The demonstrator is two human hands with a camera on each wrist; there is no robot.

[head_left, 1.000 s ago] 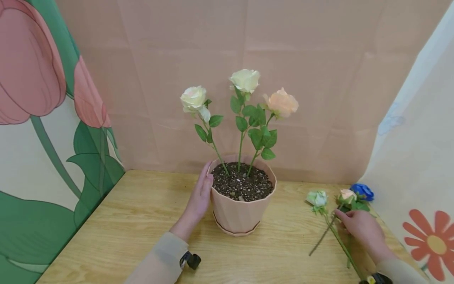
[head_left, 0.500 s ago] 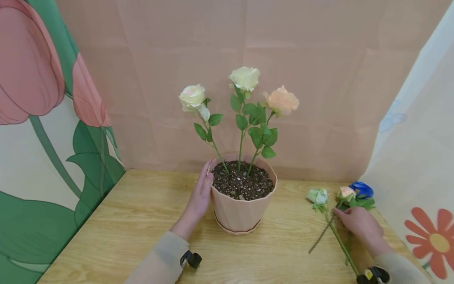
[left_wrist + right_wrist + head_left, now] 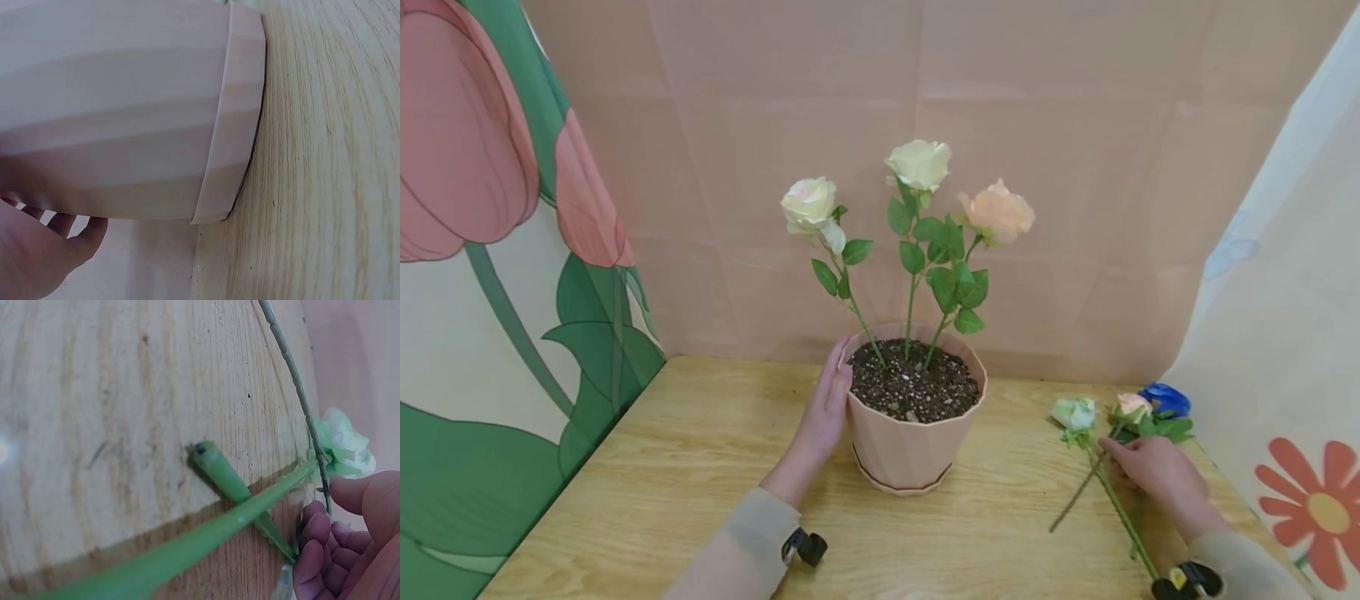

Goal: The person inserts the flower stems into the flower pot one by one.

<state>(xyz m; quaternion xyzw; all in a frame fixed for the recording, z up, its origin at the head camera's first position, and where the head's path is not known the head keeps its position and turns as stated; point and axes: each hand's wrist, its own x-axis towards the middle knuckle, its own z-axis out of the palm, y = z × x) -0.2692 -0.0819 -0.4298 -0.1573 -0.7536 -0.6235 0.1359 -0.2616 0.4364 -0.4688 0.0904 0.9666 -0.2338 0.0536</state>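
Left hand (image 3: 822, 410): near-straight fingers against pot (image 3: 902, 452)
Right hand (image 3: 1159, 473): pinching dark stem (image 3: 1074, 497)
Dark stem: barely shifted (pickup seemingly unfinished)

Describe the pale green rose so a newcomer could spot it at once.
In the head view, find the soil-filled pink pot on the wooden table. Look to its right, where three flower heads lie near the right hand. The pale green rose is nearest the pot; its neighbours are pink and blue.
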